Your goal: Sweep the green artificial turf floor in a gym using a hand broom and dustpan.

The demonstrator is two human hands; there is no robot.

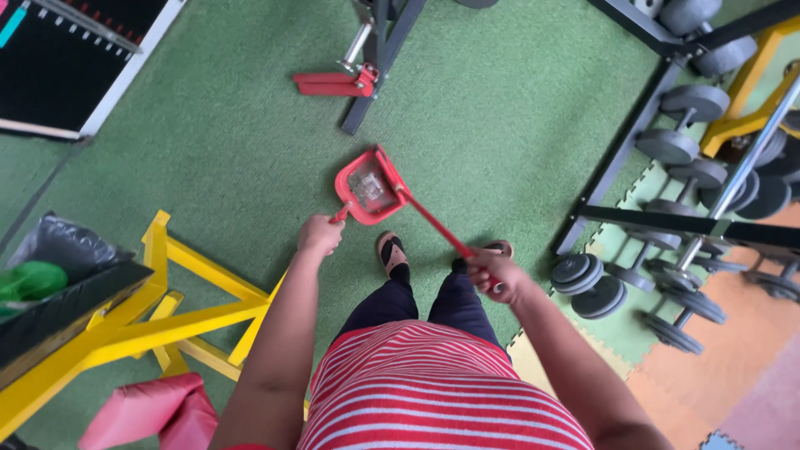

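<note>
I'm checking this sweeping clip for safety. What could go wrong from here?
The red dustpan looks tilted with debris inside, so the contents might spill onto the green turf. The left hand seems to grip only a short red handle at the pan's edge, so that hold could slip. The right hand holds the long handle close to the dumbbells, which feet in open sandals could hit.

Both arms reaching forward and down from the shoulders, bare to above the elbow. Left arm nearly straight, wrist level, left hand [319,234] curled into a fist, knuckles up, fingers [330,225] wrapped tight around something thin. Right arm bent slightly at the elbow, forearm angling inward, right hand [497,276] closed in a firm grip, thumb side facing forward. Hands well apart, left a touch further forward than right. Legs below, feet planted side by side between the two hands.
</note>
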